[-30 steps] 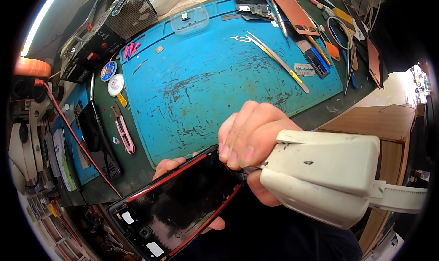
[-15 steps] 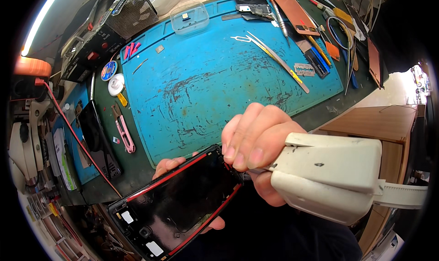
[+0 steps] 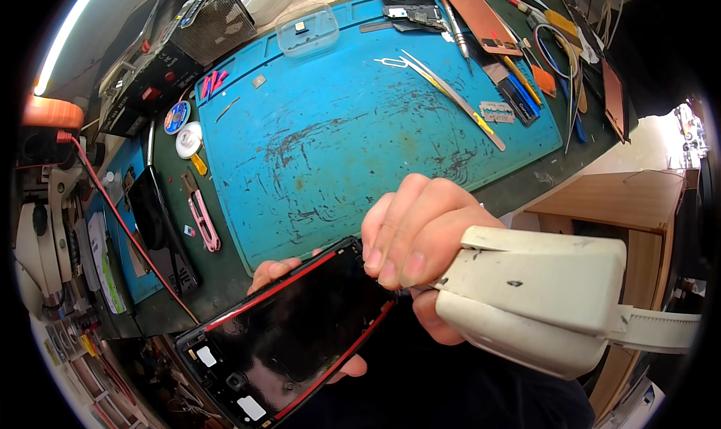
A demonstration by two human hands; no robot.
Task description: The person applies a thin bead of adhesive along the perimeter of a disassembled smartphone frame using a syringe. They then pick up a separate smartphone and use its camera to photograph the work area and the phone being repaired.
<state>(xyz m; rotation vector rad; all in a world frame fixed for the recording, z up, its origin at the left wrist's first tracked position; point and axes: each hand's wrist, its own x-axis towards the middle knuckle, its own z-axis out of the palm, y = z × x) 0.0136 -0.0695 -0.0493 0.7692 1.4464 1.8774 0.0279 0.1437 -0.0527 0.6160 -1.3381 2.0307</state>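
A black phone screen frame (image 3: 300,320) lies tilted at the lower middle, red strips along its long edges and two white patches near its lower end. My left hand (image 3: 272,271) grips it from beneath, fingertips along the far edge and another digit at the near edge; the palm is hidden. My right hand (image 3: 420,230) is closed at the frame's upper right end. Something thin and greyish shows below its fingers, mostly hidden. A cream plastic casing (image 3: 537,297) with a ribbed band covers the right wrist area.
A scratched blue work mat (image 3: 330,173) spreads beyond my hands. On it lie tweezers (image 3: 454,98), a razor blade (image 3: 496,112) and a clear plastic box (image 3: 307,34). Left stand a pink-handled cutter (image 3: 203,220) and a black phone (image 3: 159,219). A red cable (image 3: 120,203) runs down the left.
The right hand and the cream casing have shifted slightly left and downward in the picture. Both hands keep their hold at the frame.
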